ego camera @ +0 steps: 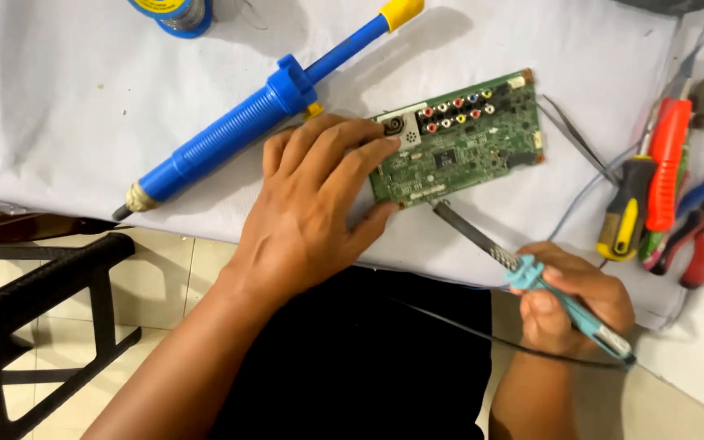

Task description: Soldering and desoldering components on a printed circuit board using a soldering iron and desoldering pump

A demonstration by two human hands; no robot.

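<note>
I see a white cloth (83, 98) covering the table, filling most of the view from nine o'clock round to three. On it, toward eleven o'clock, lies a long blue suction pump (246, 122) with a yellow cap, slanting up to twelve. Just right of centre sits the green circuit board (458, 147), tilted, its row of coloured sockets along the upper edge. My left hand (311, 212) rests at centre, fingers spread and pressed flat on the board's left end, thumb against its lower edge, pinning rather than clenching. My right hand (580, 301), at four o'clock, is closed around the teal handle of a soldering iron (523, 269), whose dark tip touches the board's bottom edge. At three o'clock lies a cluster of screwdrivers and pliers (662, 187). Tweezers (576, 138) lie just beside the board's right end.
</note>
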